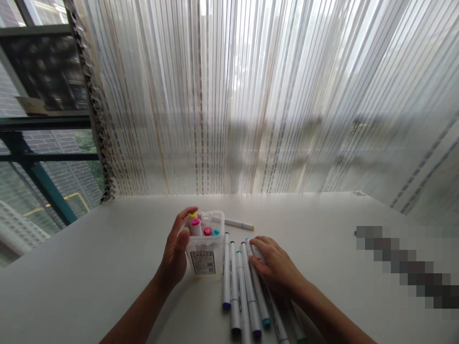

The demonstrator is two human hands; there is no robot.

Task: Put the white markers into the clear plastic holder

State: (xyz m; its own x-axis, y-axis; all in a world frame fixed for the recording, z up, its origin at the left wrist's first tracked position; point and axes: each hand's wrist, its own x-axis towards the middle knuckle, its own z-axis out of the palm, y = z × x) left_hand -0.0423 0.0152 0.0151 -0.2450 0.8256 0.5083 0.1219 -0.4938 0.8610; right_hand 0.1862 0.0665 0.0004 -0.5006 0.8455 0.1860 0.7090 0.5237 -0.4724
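A small clear plastic box (204, 258) stands on the white table (107, 267) with a few markers upright in it, their caps yellow, pink, red and blue. My left hand (176, 253) grips the box's left side, its forefinger on the yellow-capped marker (193, 217). Several white markers (238, 282) lie side by side just right of the box. My right hand (274, 265) rests on them, fingers curled over one marker. A single yellow-tipped marker (238, 223) lies behind the box.
A striped sheer curtain (268, 95) hangs along the table's far edge. A window with dark frames (39, 157) is at the left. A blurred-out patch (409, 265) lies on the table at the right.
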